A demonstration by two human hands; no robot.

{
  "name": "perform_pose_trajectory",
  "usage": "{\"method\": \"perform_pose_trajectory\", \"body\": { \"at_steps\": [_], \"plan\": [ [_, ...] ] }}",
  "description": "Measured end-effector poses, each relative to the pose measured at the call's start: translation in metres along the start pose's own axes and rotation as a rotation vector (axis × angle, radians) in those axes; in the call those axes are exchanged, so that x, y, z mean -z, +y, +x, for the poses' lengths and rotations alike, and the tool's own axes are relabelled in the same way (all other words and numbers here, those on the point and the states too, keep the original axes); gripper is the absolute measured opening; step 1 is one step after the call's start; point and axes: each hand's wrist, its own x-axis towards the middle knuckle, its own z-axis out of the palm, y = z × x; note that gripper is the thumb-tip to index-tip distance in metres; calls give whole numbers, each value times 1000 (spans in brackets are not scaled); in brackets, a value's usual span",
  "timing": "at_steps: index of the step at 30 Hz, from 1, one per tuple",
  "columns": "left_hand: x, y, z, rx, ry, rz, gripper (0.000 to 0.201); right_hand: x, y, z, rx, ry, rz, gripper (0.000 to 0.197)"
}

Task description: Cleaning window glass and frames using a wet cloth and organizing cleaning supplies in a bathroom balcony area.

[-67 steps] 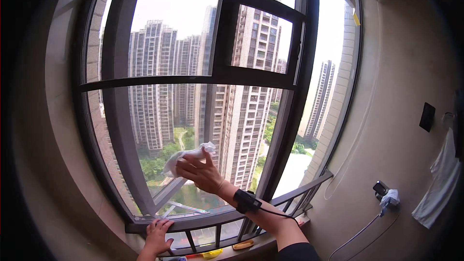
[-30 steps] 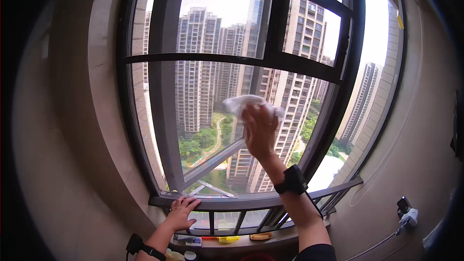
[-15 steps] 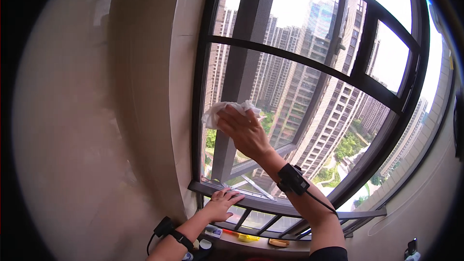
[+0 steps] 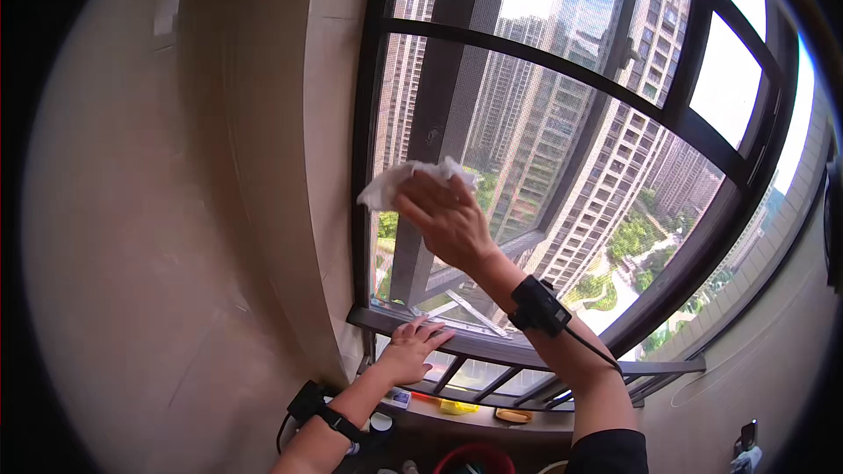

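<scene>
My right hand (image 4: 446, 221) presses a crumpled white cloth (image 4: 395, 184) against the left part of the large window pane (image 4: 527, 158), with the fingers lying over it. The cloth's left corner reaches almost to the dark side frame. Lower down, my left hand (image 4: 411, 353) rests on the dark bottom rail (image 4: 492, 347) of the window, its fingers spread and nothing held. A pale metal stay arm (image 4: 479, 314) shows behind the glass, just above that rail. Both wrists carry black strapped devices.
Dark railing bars (image 4: 483, 382) run below the window. On the ledge beneath sit a yellow item (image 4: 458, 407) and a tan oval dish (image 4: 514, 415). A red basin (image 4: 474, 455) stands at the bottom. A beige wall (image 4: 219, 211) rises on the left.
The view has tipped downward, so the window sits higher and the red basin shows more. Against the pane, my right hand and the cloth are slightly lower. My left hand stays on the rail.
</scene>
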Motion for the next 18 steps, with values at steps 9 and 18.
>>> {"method": "perform_pose_trajectory", "body": {
  "at_steps": [9, 18],
  "plan": [
    [4, 3, -15, 27, 9, 13, 78, -17, -33, -65, 116, -206, 45, 35],
    [3, 5, -3, -7, 50, 11, 77, 66, 56, 57, -336, 401, -203, 38]
  ]
}}
